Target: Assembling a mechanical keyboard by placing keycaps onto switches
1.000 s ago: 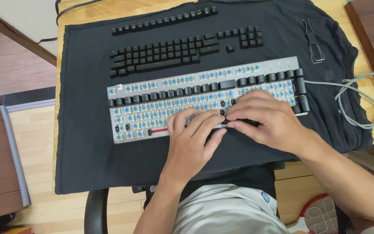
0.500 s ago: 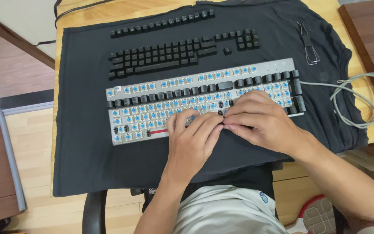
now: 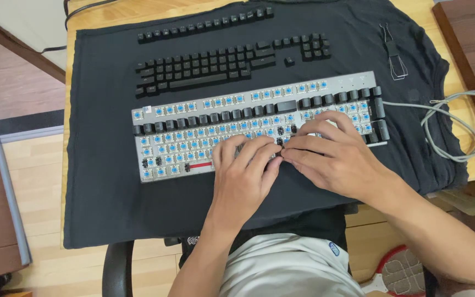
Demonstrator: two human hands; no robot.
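A wooden table [image 3: 138, 11] carries a black cloth [image 3: 100, 181] that covers most of its top. A silver keyboard [image 3: 144, 114] lies across the middle of the cloth, its long side parallel to the near edge of the table. Most of its caps are removed, exposing blue switches [image 3: 178, 136]; some black caps remain fitted along one row and at the right end.

Both hands rest on the lower middle of the keyboard. The left hand [image 3: 243, 179] lies palm down with fingers extended and close together, fingertips on the switches. The right hand [image 3: 336, 159] lies just beside it, fingers bent inward, with thumb and forefinger pinched narrowly where the two hands meet. Whether anything is held in that pinch cannot be determined.

Loose black keycaps [image 3: 204, 69] are laid out in rows on the cloth beyond the keyboard, toward the far edge of the table. A wire keycap puller [image 3: 396, 59] lies near the far right corner of the cloth. A grey cable [image 3: 452, 126] runs from the keyboard's right end and coils at the right edge of the table.
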